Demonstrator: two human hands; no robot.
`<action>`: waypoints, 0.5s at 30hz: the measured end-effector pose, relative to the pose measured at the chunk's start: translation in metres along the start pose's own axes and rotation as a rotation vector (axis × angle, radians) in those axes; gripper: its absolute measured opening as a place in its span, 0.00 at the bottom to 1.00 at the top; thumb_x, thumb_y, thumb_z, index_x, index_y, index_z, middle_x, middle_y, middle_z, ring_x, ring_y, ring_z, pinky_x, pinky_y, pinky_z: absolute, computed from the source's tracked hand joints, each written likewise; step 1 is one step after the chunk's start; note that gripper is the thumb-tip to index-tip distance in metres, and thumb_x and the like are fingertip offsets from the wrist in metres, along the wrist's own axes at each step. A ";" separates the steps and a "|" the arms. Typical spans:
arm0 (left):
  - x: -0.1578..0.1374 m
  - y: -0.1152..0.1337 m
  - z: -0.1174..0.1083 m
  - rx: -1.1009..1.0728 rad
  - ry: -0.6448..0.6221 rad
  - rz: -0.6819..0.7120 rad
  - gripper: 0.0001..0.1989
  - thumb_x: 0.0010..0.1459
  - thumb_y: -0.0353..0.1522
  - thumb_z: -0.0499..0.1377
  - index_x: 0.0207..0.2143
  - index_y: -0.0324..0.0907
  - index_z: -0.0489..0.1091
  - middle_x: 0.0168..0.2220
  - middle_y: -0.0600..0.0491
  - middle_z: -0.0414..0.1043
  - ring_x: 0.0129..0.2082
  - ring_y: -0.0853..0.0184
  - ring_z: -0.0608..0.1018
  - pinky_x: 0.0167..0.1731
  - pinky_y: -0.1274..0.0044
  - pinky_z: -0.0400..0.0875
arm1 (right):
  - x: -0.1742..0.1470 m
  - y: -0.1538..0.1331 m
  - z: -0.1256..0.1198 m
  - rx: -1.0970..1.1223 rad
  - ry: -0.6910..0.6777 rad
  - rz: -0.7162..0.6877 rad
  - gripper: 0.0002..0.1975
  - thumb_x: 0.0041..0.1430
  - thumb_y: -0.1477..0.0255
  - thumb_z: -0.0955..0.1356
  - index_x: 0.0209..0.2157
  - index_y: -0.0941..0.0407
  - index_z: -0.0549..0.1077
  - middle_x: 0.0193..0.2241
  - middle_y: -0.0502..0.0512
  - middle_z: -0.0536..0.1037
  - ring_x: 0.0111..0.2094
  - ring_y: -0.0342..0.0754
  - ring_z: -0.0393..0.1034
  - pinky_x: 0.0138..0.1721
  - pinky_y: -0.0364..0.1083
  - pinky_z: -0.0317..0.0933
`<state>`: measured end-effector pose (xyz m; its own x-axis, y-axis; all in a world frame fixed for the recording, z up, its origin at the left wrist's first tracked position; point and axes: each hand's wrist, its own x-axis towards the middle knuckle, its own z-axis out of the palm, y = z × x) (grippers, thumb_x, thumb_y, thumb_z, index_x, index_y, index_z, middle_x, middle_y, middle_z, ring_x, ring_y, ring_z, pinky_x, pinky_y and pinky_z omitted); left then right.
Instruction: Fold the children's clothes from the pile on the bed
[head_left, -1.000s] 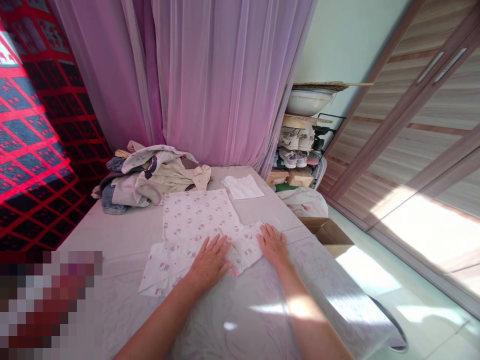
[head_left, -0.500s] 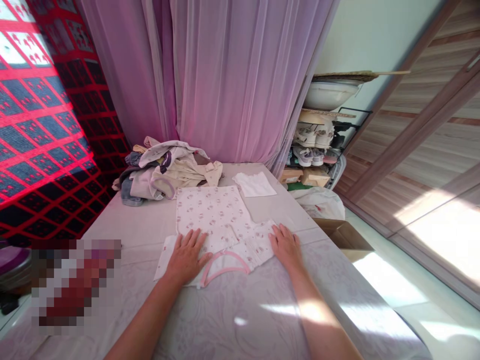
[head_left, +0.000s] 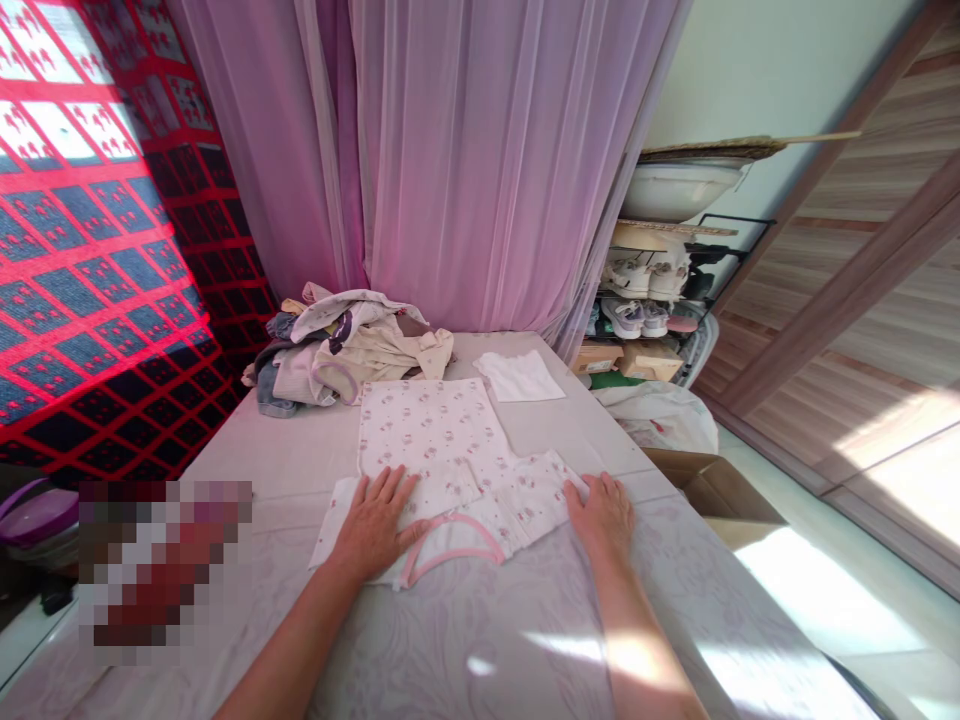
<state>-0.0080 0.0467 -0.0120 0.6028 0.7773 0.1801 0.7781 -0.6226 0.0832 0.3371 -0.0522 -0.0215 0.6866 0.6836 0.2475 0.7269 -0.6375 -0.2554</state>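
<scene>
A white child's shirt [head_left: 429,425] with small printed figures and a pink-trimmed neckline lies spread on the cloth-covered surface, its neck end towards me. My left hand [head_left: 381,520] rests flat on it beside the neckline, fingers apart, hiding part of the left sleeve. At the tip of the right sleeve is my right hand [head_left: 604,515], palm down and open, its thumb side touching the sleeve's edge. Beyond the shirt, to the right, a folded white cloth [head_left: 521,376] lies flat.
A heap of clothes [head_left: 349,350] sits at the back left, before a purple curtain [head_left: 480,170]. On the right stand a rack with shoes [head_left: 637,318], a cardboard box [head_left: 720,492] on the floor and a wooden wardrobe [head_left: 847,290]. A blurred-out patch covers something at left.
My right hand has slid right, from on top of the sleeve to its outer end. My left hand stays on the shirt. The view has shifted slightly.
</scene>
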 end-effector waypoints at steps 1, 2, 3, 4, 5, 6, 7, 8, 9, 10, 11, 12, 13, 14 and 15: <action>-0.001 0.000 -0.001 -0.019 0.001 0.005 0.35 0.59 0.55 0.48 0.63 0.46 0.57 0.65 0.43 0.55 0.65 0.50 0.57 0.61 0.55 0.49 | 0.000 0.001 0.000 0.025 0.004 0.002 0.25 0.61 0.59 0.59 0.51 0.60 0.71 0.58 0.67 0.65 0.60 0.62 0.55 0.57 0.58 0.50; -0.004 0.001 -0.003 -0.043 -0.003 0.014 0.35 0.60 0.54 0.49 0.63 0.46 0.58 0.65 0.42 0.55 0.65 0.50 0.57 0.61 0.55 0.50 | 0.001 0.003 0.000 0.057 0.018 0.001 0.25 0.61 0.59 0.59 0.51 0.60 0.71 0.58 0.68 0.65 0.60 0.62 0.55 0.57 0.58 0.51; -0.006 0.002 -0.005 -0.071 -0.012 0.028 0.33 0.60 0.53 0.50 0.62 0.46 0.59 0.65 0.42 0.54 0.65 0.50 0.57 0.61 0.55 0.50 | 0.001 0.004 0.000 0.096 0.040 -0.006 0.25 0.60 0.60 0.59 0.52 0.61 0.70 0.58 0.68 0.65 0.60 0.62 0.54 0.57 0.59 0.51; -0.010 0.002 -0.008 -0.104 -0.024 0.050 0.31 0.60 0.52 0.50 0.60 0.47 0.61 0.66 0.42 0.54 0.65 0.51 0.57 0.61 0.55 0.51 | 0.001 0.004 -0.001 0.138 0.065 -0.024 0.25 0.60 0.61 0.59 0.52 0.61 0.69 0.59 0.68 0.65 0.60 0.61 0.54 0.57 0.59 0.51; -0.013 0.002 -0.011 -0.140 -0.042 0.077 0.29 0.60 0.51 0.52 0.58 0.47 0.64 0.66 0.43 0.54 0.65 0.51 0.57 0.61 0.55 0.51 | 0.001 0.004 -0.002 0.183 0.087 -0.062 0.24 0.59 0.62 0.59 0.52 0.60 0.69 0.59 0.67 0.65 0.61 0.60 0.54 0.57 0.58 0.51; -0.017 0.002 -0.015 -0.176 -0.065 0.105 0.28 0.59 0.50 0.53 0.56 0.47 0.66 0.65 0.44 0.54 0.65 0.52 0.57 0.61 0.56 0.51 | 0.000 0.003 -0.004 0.227 0.099 -0.122 0.23 0.58 0.63 0.60 0.51 0.58 0.71 0.59 0.65 0.65 0.61 0.58 0.54 0.58 0.57 0.51; -0.021 0.001 -0.019 -0.211 -0.091 0.129 0.26 0.58 0.51 0.55 0.53 0.47 0.67 0.65 0.44 0.55 0.65 0.53 0.57 0.62 0.56 0.50 | -0.001 0.001 -0.006 0.269 0.094 -0.205 0.20 0.58 0.64 0.60 0.47 0.56 0.73 0.59 0.62 0.66 0.61 0.56 0.54 0.58 0.56 0.51; -0.024 0.000 -0.023 -0.242 -0.121 0.149 0.26 0.56 0.51 0.56 0.51 0.46 0.68 0.65 0.44 0.56 0.65 0.53 0.57 0.62 0.56 0.50 | -0.003 -0.003 -0.009 0.306 0.065 -0.303 0.17 0.57 0.65 0.61 0.43 0.55 0.75 0.58 0.59 0.68 0.61 0.55 0.55 0.59 0.55 0.51; -0.027 -0.003 -0.028 -0.269 -0.154 0.165 0.26 0.55 0.52 0.57 0.49 0.45 0.69 0.64 0.44 0.57 0.65 0.53 0.57 0.62 0.57 0.50 | -0.007 -0.008 -0.012 0.337 0.011 -0.405 0.15 0.57 0.65 0.61 0.38 0.53 0.77 0.56 0.57 0.69 0.61 0.54 0.55 0.60 0.54 0.50; -0.029 -0.006 -0.032 -0.290 -0.186 0.179 0.26 0.53 0.52 0.58 0.47 0.45 0.69 0.64 0.44 0.57 0.65 0.53 0.57 0.62 0.57 0.50 | -0.011 -0.013 -0.016 0.362 -0.065 -0.500 0.13 0.57 0.66 0.62 0.34 0.51 0.78 0.55 0.55 0.71 0.61 0.53 0.56 0.60 0.53 0.49; -0.031 -0.009 -0.036 -0.307 -0.213 0.195 0.26 0.52 0.52 0.59 0.45 0.45 0.70 0.64 0.44 0.58 0.66 0.52 0.56 0.62 0.57 0.51 | -0.015 -0.019 -0.019 0.380 -0.156 -0.579 0.11 0.56 0.67 0.63 0.31 0.50 0.78 0.54 0.53 0.73 0.61 0.53 0.55 0.61 0.53 0.49; -0.033 -0.012 -0.039 -0.321 -0.232 0.212 0.25 0.52 0.52 0.60 0.44 0.45 0.70 0.64 0.45 0.57 0.66 0.52 0.55 0.62 0.57 0.51 | -0.020 -0.025 -0.023 0.388 -0.251 -0.636 0.10 0.55 0.67 0.64 0.29 0.50 0.78 0.54 0.52 0.73 0.62 0.53 0.55 0.61 0.54 0.47; -0.035 -0.016 -0.041 -0.332 -0.244 0.226 0.23 0.51 0.50 0.61 0.43 0.45 0.71 0.64 0.45 0.57 0.66 0.52 0.54 0.62 0.58 0.52 | -0.024 -0.030 -0.027 0.389 -0.342 -0.672 0.08 0.54 0.67 0.66 0.29 0.49 0.78 0.54 0.51 0.73 0.63 0.54 0.54 0.62 0.56 0.45; -0.037 -0.019 -0.043 -0.340 -0.250 0.234 0.21 0.50 0.48 0.63 0.42 0.46 0.71 0.65 0.46 0.56 0.66 0.51 0.53 0.61 0.58 0.53 | -0.028 -0.034 -0.030 0.383 -0.421 -0.691 0.07 0.53 0.67 0.67 0.29 0.49 0.78 0.55 0.50 0.71 0.63 0.55 0.52 0.63 0.58 0.42; -0.038 -0.021 -0.044 -0.345 -0.251 0.235 0.19 0.50 0.46 0.64 0.41 0.46 0.71 0.65 0.47 0.55 0.67 0.51 0.52 0.61 0.58 0.54 | -0.031 -0.037 -0.033 0.374 -0.486 -0.700 0.06 0.51 0.67 0.68 0.30 0.49 0.78 0.57 0.50 0.69 0.64 0.56 0.49 0.63 0.60 0.39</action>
<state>-0.0550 0.0263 0.0221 0.8123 0.5832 -0.0059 0.5373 -0.7444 0.3965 0.2899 -0.0619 0.0113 -0.0504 0.9968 0.0616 0.8620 0.0746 -0.5015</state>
